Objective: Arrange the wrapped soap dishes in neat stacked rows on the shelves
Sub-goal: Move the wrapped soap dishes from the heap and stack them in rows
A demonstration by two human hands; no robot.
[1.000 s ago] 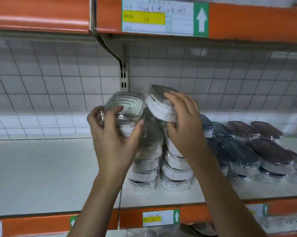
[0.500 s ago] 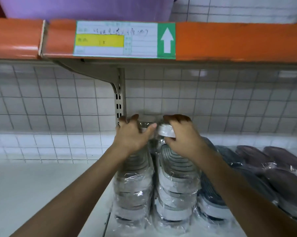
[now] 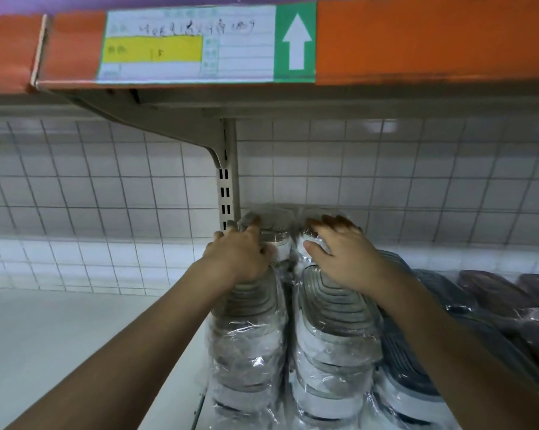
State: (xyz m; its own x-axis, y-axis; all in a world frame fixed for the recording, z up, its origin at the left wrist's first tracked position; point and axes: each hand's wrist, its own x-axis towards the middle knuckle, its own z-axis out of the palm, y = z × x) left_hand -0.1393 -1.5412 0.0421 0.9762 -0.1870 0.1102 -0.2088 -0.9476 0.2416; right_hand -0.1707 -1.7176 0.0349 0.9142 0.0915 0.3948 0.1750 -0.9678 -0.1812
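Observation:
Two stacks of grey-and-white wrapped soap dishes stand side by side on the white shelf, the left stack (image 3: 246, 336) and the right stack (image 3: 333, 339). Behind them, against the tiled wall, are two more wrapped dishes. My left hand (image 3: 240, 252) grips the left dish (image 3: 276, 240) with fingers curled over its top. My right hand (image 3: 339, 256) holds the right dish (image 3: 308, 240), fingers spread over it and thumb on its near side. Both dishes are blurred and partly hidden by my hands.
Dark blue wrapped dishes (image 3: 417, 352) lie right of the grey stacks, brown ones (image 3: 494, 299) farther right. An orange-edged upper shelf with a price label (image 3: 187, 45) hangs overhead on a slotted upright (image 3: 228, 181). Bare white shelf (image 3: 60, 336) extends left.
My hands have carried the two dishes from in front of the stacks back and down towards the wall. The view has moved closer to the shelf.

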